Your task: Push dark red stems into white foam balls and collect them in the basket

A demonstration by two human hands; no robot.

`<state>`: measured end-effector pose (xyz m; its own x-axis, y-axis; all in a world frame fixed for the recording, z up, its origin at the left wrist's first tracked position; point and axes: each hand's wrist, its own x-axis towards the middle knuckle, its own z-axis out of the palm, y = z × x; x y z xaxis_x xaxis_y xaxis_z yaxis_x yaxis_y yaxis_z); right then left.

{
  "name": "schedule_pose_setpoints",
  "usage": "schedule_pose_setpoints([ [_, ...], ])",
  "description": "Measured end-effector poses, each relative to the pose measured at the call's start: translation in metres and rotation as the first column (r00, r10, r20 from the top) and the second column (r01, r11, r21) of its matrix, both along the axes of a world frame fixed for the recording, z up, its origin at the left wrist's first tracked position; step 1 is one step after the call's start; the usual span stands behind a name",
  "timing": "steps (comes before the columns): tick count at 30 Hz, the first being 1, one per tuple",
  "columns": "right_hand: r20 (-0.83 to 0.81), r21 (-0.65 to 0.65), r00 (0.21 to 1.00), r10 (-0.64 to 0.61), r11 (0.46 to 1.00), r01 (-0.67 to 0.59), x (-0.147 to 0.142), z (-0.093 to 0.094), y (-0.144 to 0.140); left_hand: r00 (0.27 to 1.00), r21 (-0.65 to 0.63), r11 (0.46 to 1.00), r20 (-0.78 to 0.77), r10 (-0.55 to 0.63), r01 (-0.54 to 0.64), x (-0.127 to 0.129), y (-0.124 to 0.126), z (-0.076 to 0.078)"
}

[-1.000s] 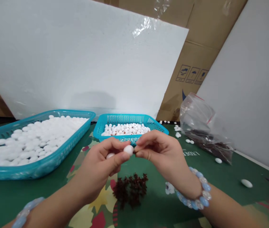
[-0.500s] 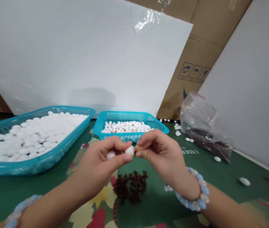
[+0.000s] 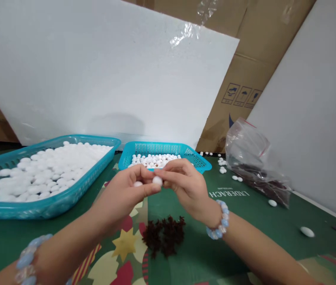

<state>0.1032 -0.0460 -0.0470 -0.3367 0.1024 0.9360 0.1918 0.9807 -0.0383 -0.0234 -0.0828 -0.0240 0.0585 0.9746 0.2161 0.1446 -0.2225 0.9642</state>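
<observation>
Between the thumb and fingertips of my left hand [image 3: 129,188] is a small white ball [image 3: 157,181]. A second white ball [image 3: 138,184] sits deeper in the same closed hand. My right hand [image 3: 185,184] meets the first ball from the right, its fingers drawn together against the top and side. Whether anything tiny is tucked between those right fingertips is hidden. Below both hands, a loose heap of dark red-brown star-shaped pieces [image 3: 172,236] lies on the table.
On the left stands a large blue basket [image 3: 97,174] full of white balls. Behind my hands a smaller blue basket [image 3: 199,160] holds white balls, some with brown stars. A clear plastic bag [image 3: 246,142] with dark pieces lies right, near scattered balls. A white board [image 3: 111,71] rises behind.
My right hand has shifted left and its fingers now reach over the ball, covering part of it. The ball and left fingertips have moved slightly left and up.
</observation>
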Motion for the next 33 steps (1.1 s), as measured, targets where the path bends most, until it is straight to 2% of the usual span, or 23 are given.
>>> schedule_pose_setpoints([
  [2,0.010,-0.014,1.000,-0.024,1.000,0.024,-0.001,0.002,0.003,0.999,-0.068,0.997,-0.027,-0.028,0.026,-0.003,0.004,0.000],
  [4,0.058,-0.156,0.995,-0.076,0.984,0.084,-0.001,0.007,0.008,0.999,-0.129,0.991,-0.012,-0.029,0.027,-0.007,0.009,-0.001],
  [5,0.095,-0.279,0.987,-0.131,0.948,0.152,0.000,0.011,0.012,1.000,-0.149,0.989,0.029,-0.003,0.007,-0.009,0.011,-0.001],
  [6,0.143,-0.402,0.971,-0.193,0.885,0.236,0.000,0.015,0.018,0.996,-0.158,0.987,0.087,0.035,-0.020,-0.011,0.013,-0.001],
  [8,0.259,-0.570,0.917,-0.304,0.718,0.399,0.000,0.020,0.033,0.974,-0.163,0.984,0.205,0.100,-0.066,-0.014,0.016,-0.001],
  [10,0.333,-0.596,0.882,-0.334,0.651,0.471,0.000,0.023,0.050,0.948,-0.153,0.985,0.296,0.117,-0.074,-0.017,0.017,0.002],
  [13,0.464,-0.592,0.831,-0.305,0.591,0.548,0.001,0.018,0.068,0.925,-0.127,0.991,0.371,0.078,-0.033,-0.019,0.015,0.006],
  [15,0.527,-0.567,0.803,-0.278,0.588,0.576,0.002,0.014,0.069,0.914,-0.109,0.994,0.402,0.052,-0.008,-0.020,0.014,0.008],
  [19,0.637,-0.494,0.746,-0.193,0.641,0.588,0.007,0.008,0.054,0.902,-0.068,0.998,0.432,0.026,0.003,-0.020,0.013,0.007],
  [22,0.758,-0.486,0.651,0.041,0.701,0.522,0.011,0.008,0.038,0.891,-0.035,0.999,0.454,0.016,-0.001,-0.020,0.015,0.005],
  [23,0.794,-0.498,0.588,0.155,0.721,0.483,0.012,0.008,0.034,0.886,-0.024,1.000,0.463,0.016,-0.006,-0.020,0.016,0.005],
  [25,0.848,-0.503,0.396,0.352,0.769,0.394,0.012,0.006,0.028,0.877,0.010,1.000,0.480,0.016,-0.024,-0.020,0.018,0.003],
  [27,0.869,-0.493,0.213,0.446,0.807,0.324,0.012,0.003,0.026,0.867,0.054,0.997,0.498,0.018,-0.051,-0.020,0.021,0.002],
  [28,0.872,-0.488,0.153,0.464,0.818,0.303,0.012,0.001,0.026,0.864,0.074,0.995,0.502,0.019,-0.065,-0.020,0.022,0.002],
  [29,0.871,-0.489,0.125,0.475,0.821,0.294,0.011,0.000,0.026,0.864,0.092,0.993,0.504,0.018,-0.074,-0.020,0.023,0.001],
  [33,0.856,-0.514,0.139,0.497,0.798,0.315,0.009,-0.005,0.026,0.865,0.083,0.986,0.495,0.083,-0.143,-0.016,0.026,-0.001],
])
